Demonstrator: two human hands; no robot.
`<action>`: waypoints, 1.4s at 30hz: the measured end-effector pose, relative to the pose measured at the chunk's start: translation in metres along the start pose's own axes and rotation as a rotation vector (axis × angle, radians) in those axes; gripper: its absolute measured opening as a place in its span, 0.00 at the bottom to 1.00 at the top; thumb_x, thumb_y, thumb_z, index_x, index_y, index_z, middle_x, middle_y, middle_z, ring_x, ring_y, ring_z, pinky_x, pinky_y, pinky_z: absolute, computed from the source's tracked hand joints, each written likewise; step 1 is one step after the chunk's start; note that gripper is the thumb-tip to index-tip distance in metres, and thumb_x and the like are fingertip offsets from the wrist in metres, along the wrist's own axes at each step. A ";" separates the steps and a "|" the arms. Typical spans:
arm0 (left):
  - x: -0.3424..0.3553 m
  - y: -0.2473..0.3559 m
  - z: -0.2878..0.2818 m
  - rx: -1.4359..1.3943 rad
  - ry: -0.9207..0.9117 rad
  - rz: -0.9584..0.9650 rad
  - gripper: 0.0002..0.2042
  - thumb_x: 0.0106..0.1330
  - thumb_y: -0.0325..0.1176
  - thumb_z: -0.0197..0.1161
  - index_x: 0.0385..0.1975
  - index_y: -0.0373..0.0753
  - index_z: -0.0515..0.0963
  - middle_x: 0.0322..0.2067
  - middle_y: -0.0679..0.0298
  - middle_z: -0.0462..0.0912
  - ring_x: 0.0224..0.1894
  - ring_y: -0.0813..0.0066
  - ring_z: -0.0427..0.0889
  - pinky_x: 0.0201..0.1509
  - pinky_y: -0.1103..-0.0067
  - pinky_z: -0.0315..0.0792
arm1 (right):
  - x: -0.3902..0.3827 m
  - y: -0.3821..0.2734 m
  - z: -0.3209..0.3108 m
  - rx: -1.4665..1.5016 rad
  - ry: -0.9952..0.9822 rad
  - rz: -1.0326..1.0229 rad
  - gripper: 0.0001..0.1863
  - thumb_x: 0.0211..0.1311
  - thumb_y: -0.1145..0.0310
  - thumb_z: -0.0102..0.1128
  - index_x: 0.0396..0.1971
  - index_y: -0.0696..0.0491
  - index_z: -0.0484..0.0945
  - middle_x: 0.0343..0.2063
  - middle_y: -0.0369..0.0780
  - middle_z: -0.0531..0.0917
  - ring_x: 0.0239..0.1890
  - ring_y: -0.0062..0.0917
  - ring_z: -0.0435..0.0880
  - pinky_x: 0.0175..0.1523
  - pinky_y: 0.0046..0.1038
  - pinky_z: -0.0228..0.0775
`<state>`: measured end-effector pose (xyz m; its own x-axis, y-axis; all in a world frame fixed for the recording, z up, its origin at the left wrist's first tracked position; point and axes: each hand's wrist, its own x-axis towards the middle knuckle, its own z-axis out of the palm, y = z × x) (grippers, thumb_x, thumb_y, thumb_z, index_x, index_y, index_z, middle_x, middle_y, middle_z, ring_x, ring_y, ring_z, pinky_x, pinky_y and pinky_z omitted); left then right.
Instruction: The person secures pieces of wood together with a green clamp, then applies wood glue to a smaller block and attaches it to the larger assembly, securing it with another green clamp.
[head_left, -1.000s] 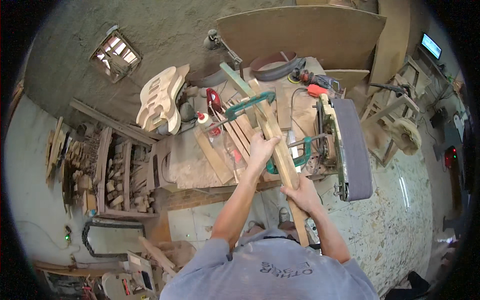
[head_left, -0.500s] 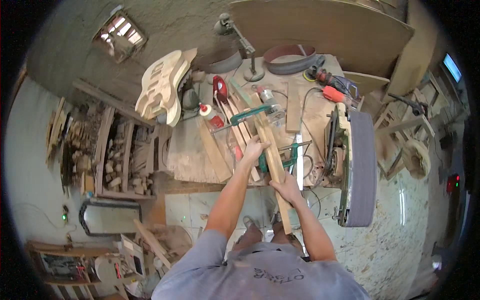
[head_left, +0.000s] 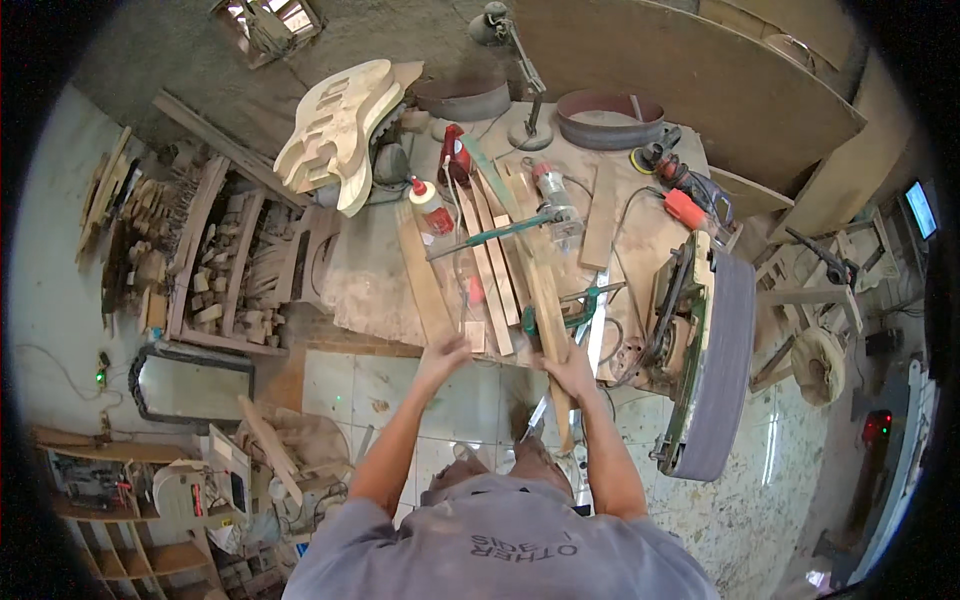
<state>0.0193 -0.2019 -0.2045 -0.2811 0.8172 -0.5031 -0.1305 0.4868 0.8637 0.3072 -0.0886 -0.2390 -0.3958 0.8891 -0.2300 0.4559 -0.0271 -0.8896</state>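
Note:
A long wooden strip (head_left: pixel 545 290) slants across the bench's front edge, its near end overhanging. My right hand (head_left: pixel 572 372) is wrapped around it close to the edge. Two green clamps are on the strip: the upper clamp (head_left: pixel 492 236) crosses it farther back, and the lower clamp (head_left: pixel 572 310) sits just beyond my right hand. My left hand (head_left: pixel 446 358) is at the bench edge, by the near end of a flat board (head_left: pixel 424 275). Its fingertips meet a small square wooden block (head_left: pixel 474 336); whether they grip it is unclear. Thin wooden strips (head_left: pixel 487 255) lie between the board and the clamped strip.
A glue bottle (head_left: pixel 431 208), a desk lamp (head_left: pixel 530 130), sanding belts (head_left: pixel 610 122) and an orange-and-black power tool (head_left: pixel 686 205) are on the bench. Guitar-shaped wooden bodies (head_left: pixel 335 135) stand back left. A large belt sander (head_left: pixel 712 360) borders the right side.
My left hand has let go of the clamped strip and moved left and nearer to the bench edge. My right hand stays on the strip. The view has shifted slightly.

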 end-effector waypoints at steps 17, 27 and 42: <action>-0.195 -0.246 -0.106 0.608 0.187 -0.594 0.33 0.54 0.51 0.69 0.54 0.31 0.80 0.43 0.47 0.87 0.47 0.55 0.87 0.54 0.69 0.78 | 0.022 -0.016 0.000 0.007 0.104 0.021 0.29 0.50 0.56 0.71 0.46 0.63 0.81 0.36 0.52 0.88 0.41 0.40 0.88 0.48 0.37 0.78; -0.130 -0.138 -0.046 0.654 0.078 -0.157 0.30 0.60 0.48 0.68 0.57 0.31 0.77 0.46 0.48 0.86 0.52 0.55 0.84 0.58 0.68 0.76 | 0.036 -0.024 -0.006 0.011 0.040 0.110 0.31 0.49 0.54 0.72 0.48 0.62 0.81 0.38 0.53 0.87 0.43 0.43 0.88 0.50 0.38 0.78; -0.207 -0.221 -0.115 0.530 0.220 -0.486 0.32 0.58 0.46 0.70 0.56 0.27 0.78 0.44 0.43 0.86 0.40 0.59 0.89 0.47 0.71 0.81 | 0.010 0.007 -0.008 0.098 0.048 0.016 0.33 0.60 0.49 0.67 0.53 0.63 0.77 0.42 0.49 0.86 0.45 0.35 0.85 0.52 0.35 0.75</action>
<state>-0.0032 -0.5137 -0.2879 -0.4994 0.4193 -0.7581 0.1716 0.9056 0.3878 0.3129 -0.0765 -0.2440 -0.3493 0.9092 -0.2267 0.3810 -0.0833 -0.9208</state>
